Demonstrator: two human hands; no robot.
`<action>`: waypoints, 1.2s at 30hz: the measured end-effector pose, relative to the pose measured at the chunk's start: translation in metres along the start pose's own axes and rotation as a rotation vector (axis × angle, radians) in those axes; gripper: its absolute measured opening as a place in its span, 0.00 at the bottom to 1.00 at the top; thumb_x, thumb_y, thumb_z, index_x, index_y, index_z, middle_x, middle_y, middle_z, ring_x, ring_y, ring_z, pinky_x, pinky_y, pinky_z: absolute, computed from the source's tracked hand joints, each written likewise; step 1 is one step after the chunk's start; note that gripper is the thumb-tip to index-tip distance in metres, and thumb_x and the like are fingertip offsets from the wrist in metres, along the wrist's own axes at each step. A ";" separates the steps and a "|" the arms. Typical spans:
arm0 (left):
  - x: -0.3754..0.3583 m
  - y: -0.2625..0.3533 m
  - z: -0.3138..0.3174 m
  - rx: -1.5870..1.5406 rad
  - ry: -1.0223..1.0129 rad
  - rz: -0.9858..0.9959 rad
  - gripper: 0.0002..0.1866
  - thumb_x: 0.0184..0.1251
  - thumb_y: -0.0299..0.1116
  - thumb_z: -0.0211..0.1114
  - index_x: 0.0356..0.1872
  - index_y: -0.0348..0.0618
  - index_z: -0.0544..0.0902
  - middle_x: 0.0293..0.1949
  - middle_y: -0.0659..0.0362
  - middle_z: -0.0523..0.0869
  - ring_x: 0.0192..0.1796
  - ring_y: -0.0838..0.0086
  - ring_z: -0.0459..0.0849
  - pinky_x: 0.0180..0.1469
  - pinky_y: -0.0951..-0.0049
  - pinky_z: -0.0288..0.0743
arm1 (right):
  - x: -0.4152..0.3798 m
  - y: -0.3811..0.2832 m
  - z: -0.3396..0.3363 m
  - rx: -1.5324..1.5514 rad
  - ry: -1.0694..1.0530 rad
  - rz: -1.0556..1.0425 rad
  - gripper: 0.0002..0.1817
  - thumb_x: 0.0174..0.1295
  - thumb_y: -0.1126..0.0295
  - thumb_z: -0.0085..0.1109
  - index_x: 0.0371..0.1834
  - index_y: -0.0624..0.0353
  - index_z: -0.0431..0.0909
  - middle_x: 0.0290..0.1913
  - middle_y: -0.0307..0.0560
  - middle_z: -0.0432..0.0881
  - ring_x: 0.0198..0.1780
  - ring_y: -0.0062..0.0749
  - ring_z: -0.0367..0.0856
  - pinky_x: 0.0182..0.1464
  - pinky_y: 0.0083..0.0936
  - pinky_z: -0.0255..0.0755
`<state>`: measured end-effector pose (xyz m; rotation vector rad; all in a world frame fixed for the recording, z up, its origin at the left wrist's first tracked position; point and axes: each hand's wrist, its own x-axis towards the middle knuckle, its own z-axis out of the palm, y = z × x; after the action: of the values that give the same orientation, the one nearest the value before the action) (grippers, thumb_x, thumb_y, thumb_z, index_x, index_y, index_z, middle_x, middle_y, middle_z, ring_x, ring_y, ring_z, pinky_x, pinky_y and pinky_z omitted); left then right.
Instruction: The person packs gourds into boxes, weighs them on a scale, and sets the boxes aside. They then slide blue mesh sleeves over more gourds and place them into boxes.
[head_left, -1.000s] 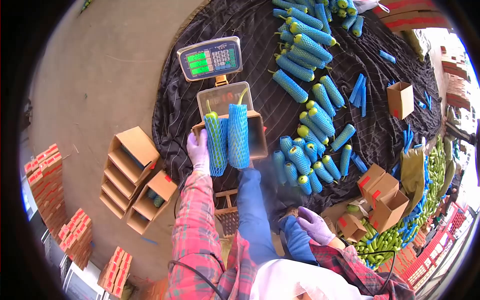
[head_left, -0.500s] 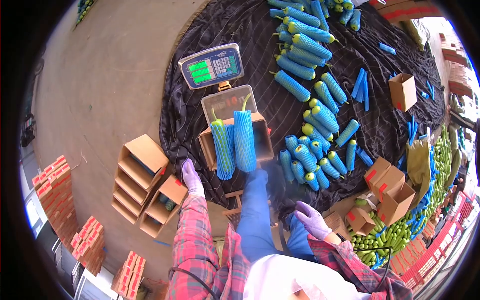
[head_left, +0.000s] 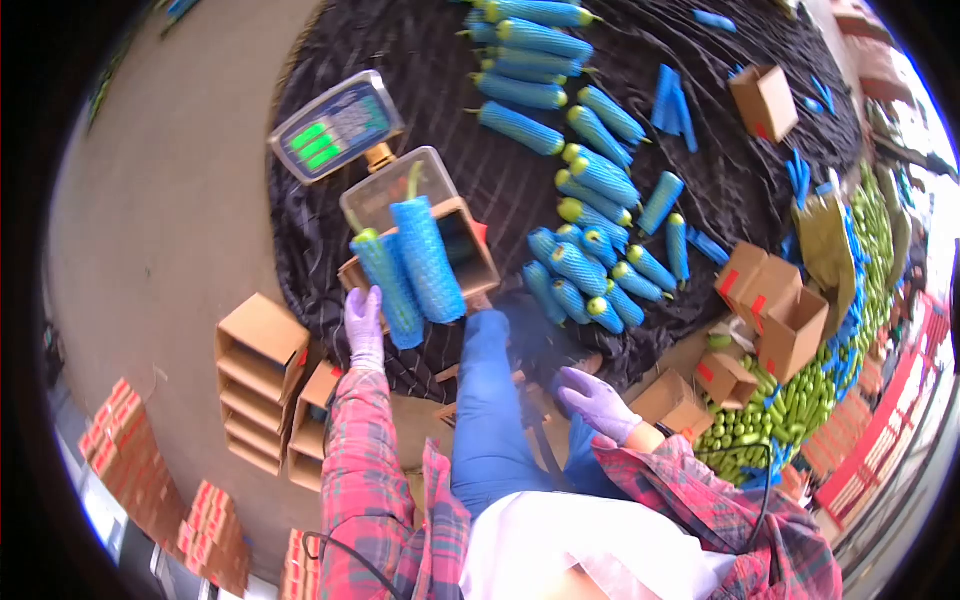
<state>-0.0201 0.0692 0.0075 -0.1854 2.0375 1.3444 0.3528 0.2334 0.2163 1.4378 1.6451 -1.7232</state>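
Note:
A cardboard box (head_left: 481,262) sits on a digital scale (head_left: 338,125) whose green display is lit. Two long green gourds in blue foam nets lie across the box: a left gourd (head_left: 388,285) and a right gourd (head_left: 428,260), with more blue netting between them. My left hand (head_left: 363,328), in a purple glove, is at the box's near left corner beside the left gourd, thumb and fingers apart. My right hand (head_left: 600,404), gloved the same, hovers over my right leg with its fingers stretched out and nothing in them.
Several netted gourds (head_left: 600,180) lie in a row on the black cloth (head_left: 420,60). Cardboard boxes (head_left: 262,335) are stacked left; others (head_left: 795,325) stand right, by a heap of bare green gourds (head_left: 745,425). Loose blue nets (head_left: 675,105) lie further back.
My left hand has moved up to the box and the left gourd. My right hand stays low, its fingers still stretched. The whole view has turned and shifted with my head.

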 end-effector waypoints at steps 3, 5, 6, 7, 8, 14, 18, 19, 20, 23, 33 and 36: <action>0.022 -0.019 0.012 0.019 -0.129 0.042 0.34 0.64 0.41 0.75 0.63 0.28 0.71 0.56 0.52 0.79 0.54 0.71 0.77 0.60 0.71 0.71 | -0.004 0.005 -0.009 0.149 -0.026 0.106 0.30 0.68 0.56 0.57 0.68 0.64 0.70 0.60 0.57 0.81 0.61 0.42 0.80 0.61 0.34 0.73; 0.027 -0.016 0.024 0.190 -0.121 0.065 0.32 0.65 0.44 0.74 0.61 0.30 0.74 0.54 0.53 0.82 0.53 0.71 0.79 0.59 0.70 0.72 | -0.003 0.046 -0.009 0.126 -0.005 0.074 0.29 0.69 0.58 0.57 0.69 0.64 0.70 0.60 0.53 0.81 0.57 0.36 0.80 0.57 0.30 0.74; 0.035 -0.027 0.025 0.185 -0.103 0.078 0.31 0.65 0.46 0.73 0.59 0.31 0.76 0.52 0.54 0.83 0.50 0.71 0.80 0.58 0.69 0.72 | -0.003 0.061 -0.011 0.155 -0.008 0.103 0.30 0.70 0.59 0.57 0.70 0.65 0.68 0.59 0.50 0.80 0.55 0.30 0.79 0.56 0.27 0.74; 0.025 -0.014 0.036 0.128 -0.066 0.026 0.30 0.65 0.45 0.73 0.58 0.32 0.77 0.53 0.54 0.84 0.50 0.70 0.81 0.57 0.69 0.73 | -0.004 0.075 -0.013 0.185 -0.017 0.133 0.30 0.71 0.59 0.57 0.71 0.65 0.67 0.58 0.46 0.80 0.52 0.23 0.78 0.55 0.23 0.74; 0.031 -0.021 0.037 0.140 -0.055 0.052 0.29 0.66 0.45 0.73 0.58 0.32 0.77 0.52 0.54 0.84 0.49 0.71 0.81 0.57 0.69 0.74 | -0.003 0.088 -0.018 0.262 -0.042 0.177 0.30 0.71 0.60 0.58 0.71 0.64 0.67 0.55 0.43 0.80 0.50 0.21 0.77 0.52 0.22 0.74; 0.038 -0.030 0.041 0.143 0.048 0.165 0.28 0.67 0.46 0.72 0.57 0.32 0.79 0.50 0.57 0.85 0.47 0.74 0.82 0.52 0.71 0.76 | 0.022 0.185 -0.041 0.258 0.064 0.171 0.29 0.67 0.57 0.58 0.67 0.62 0.72 0.60 0.59 0.80 0.62 0.44 0.79 0.62 0.34 0.72; 0.064 -0.042 0.021 0.200 0.058 0.221 0.30 0.71 0.49 0.65 0.61 0.32 0.76 0.53 0.54 0.83 0.51 0.71 0.81 0.56 0.67 0.76 | 0.105 0.268 -0.057 0.103 0.137 0.014 0.32 0.63 0.53 0.58 0.66 0.64 0.72 0.62 0.64 0.78 0.66 0.52 0.75 0.67 0.37 0.68; 0.056 -0.034 0.020 0.280 0.046 0.217 0.29 0.75 0.49 0.61 0.62 0.33 0.76 0.56 0.53 0.82 0.54 0.69 0.80 0.58 0.65 0.75 | 0.128 0.276 -0.064 0.057 0.144 -0.004 0.33 0.63 0.52 0.58 0.67 0.64 0.71 0.63 0.65 0.77 0.67 0.54 0.74 0.68 0.39 0.67; 0.049 -0.030 0.015 0.340 0.022 0.227 0.28 0.77 0.49 0.56 0.64 0.34 0.75 0.58 0.52 0.80 0.58 0.68 0.79 0.61 0.65 0.73 | 0.154 0.288 -0.066 -0.002 0.168 -0.025 0.34 0.63 0.51 0.56 0.68 0.64 0.70 0.64 0.66 0.76 0.67 0.54 0.74 0.69 0.39 0.67; 0.045 -0.025 0.018 0.333 -0.060 0.281 0.28 0.82 0.48 0.47 0.70 0.36 0.71 0.65 0.51 0.76 0.65 0.66 0.76 0.68 0.66 0.68 | 0.232 0.310 -0.088 -0.212 0.206 -0.114 0.35 0.64 0.51 0.56 0.70 0.62 0.68 0.63 0.63 0.75 0.65 0.54 0.74 0.67 0.40 0.67; 0.051 -0.018 0.009 0.067 -0.087 0.180 0.31 0.80 0.53 0.50 0.72 0.42 0.69 0.66 0.57 0.76 0.63 0.69 0.77 0.70 0.67 0.67 | 0.314 0.344 -0.166 -0.602 0.236 -0.197 0.31 0.62 0.53 0.59 0.66 0.58 0.72 0.59 0.60 0.78 0.61 0.53 0.77 0.64 0.43 0.71; 0.057 -0.019 0.003 0.111 -0.106 0.243 0.31 0.80 0.53 0.49 0.73 0.42 0.68 0.67 0.57 0.74 0.63 0.68 0.77 0.70 0.67 0.66 | 0.315 0.385 -0.178 -0.676 0.312 -0.144 0.26 0.63 0.53 0.54 0.60 0.58 0.73 0.57 0.61 0.79 0.61 0.53 0.78 0.64 0.43 0.71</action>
<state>-0.0533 0.0764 -0.0423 0.1853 2.0879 1.3483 0.6058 0.4095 -0.2130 1.2991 2.2457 -0.8632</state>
